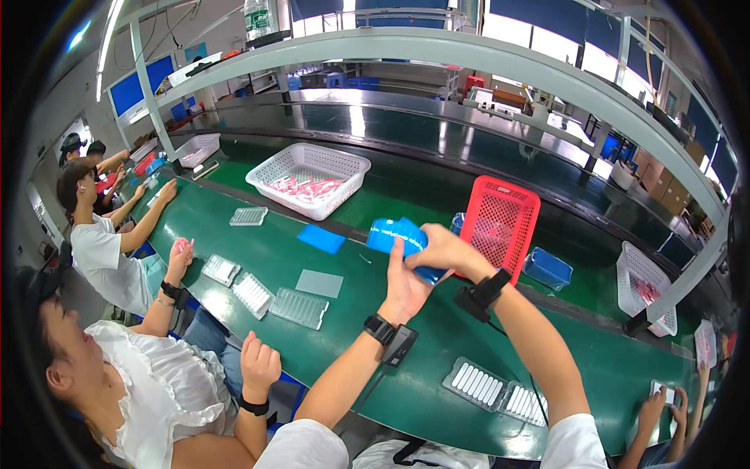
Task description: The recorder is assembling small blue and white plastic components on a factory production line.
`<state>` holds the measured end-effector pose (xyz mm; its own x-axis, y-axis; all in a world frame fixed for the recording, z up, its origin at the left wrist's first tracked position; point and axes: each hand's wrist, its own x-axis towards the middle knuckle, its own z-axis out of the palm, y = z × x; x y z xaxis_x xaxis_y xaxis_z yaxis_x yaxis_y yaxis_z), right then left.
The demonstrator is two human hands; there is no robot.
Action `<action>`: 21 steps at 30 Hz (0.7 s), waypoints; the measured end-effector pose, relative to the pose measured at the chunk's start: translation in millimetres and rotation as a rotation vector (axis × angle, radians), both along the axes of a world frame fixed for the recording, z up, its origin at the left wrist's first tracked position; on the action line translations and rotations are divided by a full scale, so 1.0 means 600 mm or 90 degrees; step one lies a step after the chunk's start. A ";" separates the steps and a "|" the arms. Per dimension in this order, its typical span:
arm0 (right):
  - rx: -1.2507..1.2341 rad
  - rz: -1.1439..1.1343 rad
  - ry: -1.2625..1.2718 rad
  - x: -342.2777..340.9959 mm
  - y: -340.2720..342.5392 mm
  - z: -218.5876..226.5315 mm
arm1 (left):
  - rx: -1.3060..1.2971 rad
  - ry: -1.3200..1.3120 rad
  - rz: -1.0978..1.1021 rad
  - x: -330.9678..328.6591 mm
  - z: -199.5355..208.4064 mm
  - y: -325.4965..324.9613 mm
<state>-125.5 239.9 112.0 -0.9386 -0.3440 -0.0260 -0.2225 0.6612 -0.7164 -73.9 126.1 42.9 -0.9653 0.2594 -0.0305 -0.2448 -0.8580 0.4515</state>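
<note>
Green table [469, 328]: stretches from left to right, carrying trays along the near side and baskets along the far side, probably to leave a working strip between.
White basket [285, 199]: stands far and left of both hands, filled partly with loose pink-and-white pieces; walled high, likely against scattering.
Red basket [530, 227]: sits just beyond the right wrist, seemingly tilted; cannot tell on what.
Blue pack [388, 234]: held up off the table, between the white basket and the red basket, glossy and partly hidden by fingers; cannot tell if one piece or two.
Left hand [410, 289]: clamped on the blue pack from the near side, thumb upright against it, likely for support from below.
Right hand [449, 250]: closed over the right side of the same pack, close against the left, likely to steady it.
Blue box [548, 270]: lies right of the red basket, within easy reach.
Clear tray [299, 309]: lies flat, left of the left hand.
Stick tray [476, 384]: rests near and right, white sticks lined up in slots, presumably to stop rolling.
Blue sheet [321, 239]: lies flat left of the pack.
</note>
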 end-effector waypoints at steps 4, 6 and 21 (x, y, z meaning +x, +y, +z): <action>0.116 0.063 0.005 0.004 -0.018 -0.052 | -0.012 0.029 0.030 -0.025 -0.035 -0.022; 0.144 0.069 0.007 0.000 -0.020 -0.052 | 0.030 -0.002 0.006 -0.043 -0.049 -0.030; 0.261 0.452 0.346 -0.197 -0.360 -0.064 | 0.084 0.204 -0.134 -0.124 -0.208 -0.029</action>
<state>-243.6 23.8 73.4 -0.4368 -0.8935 0.1039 -0.8956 0.4211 -0.1437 -148.2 108.6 -82.1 -0.8459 0.4343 0.3096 -0.2867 -0.8597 0.4227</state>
